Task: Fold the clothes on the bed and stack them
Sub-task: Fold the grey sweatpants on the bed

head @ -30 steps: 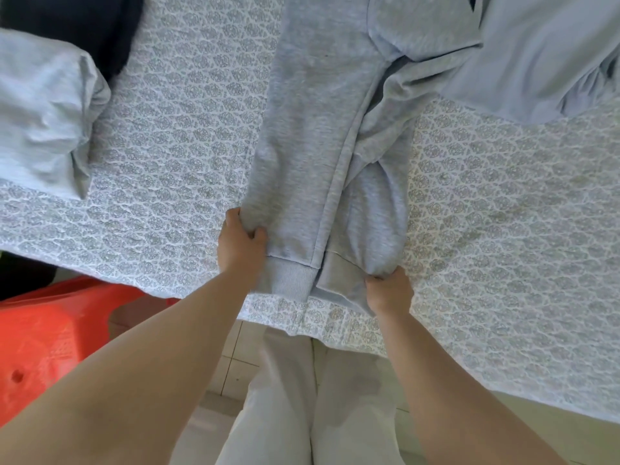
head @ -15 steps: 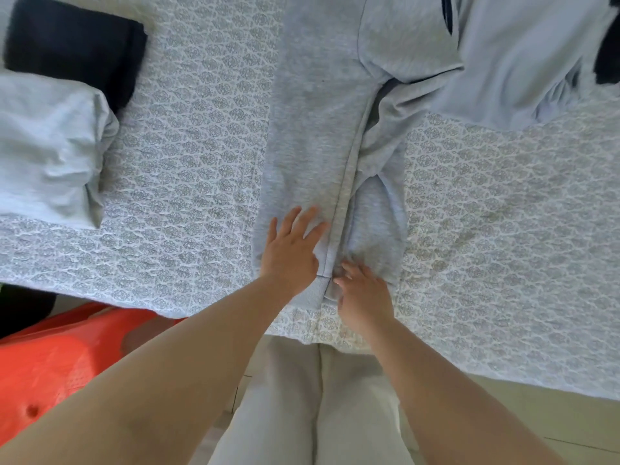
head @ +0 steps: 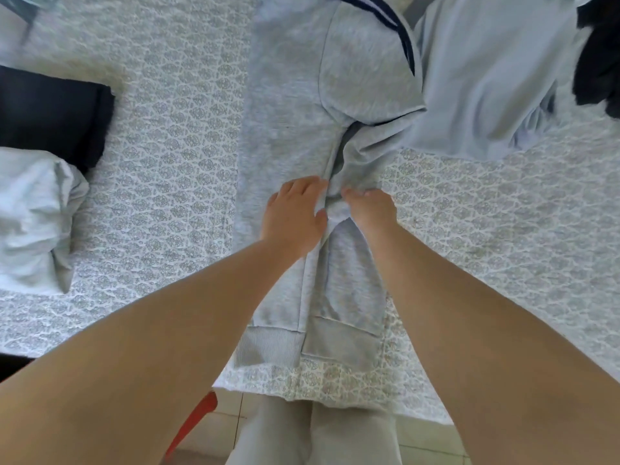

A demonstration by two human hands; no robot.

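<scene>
Your left hand (head: 293,216) lies flat, fingers straight, on the grey sweatshirt (head: 285,105) spread down the middle of the bed (head: 503,236); your right hand (head: 370,208) pinches its folded-in sleeve. The fleece looks soft, limp and light: take it at the ribbed hem (head: 265,347).

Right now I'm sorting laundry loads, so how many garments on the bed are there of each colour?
Grey: 1, the sweatshirt under both hands.
Pale blue: 2, a folded bundle and a loose garment.
Dark: 2, a folded piece and one at the edge.
Total: 5.
</scene>
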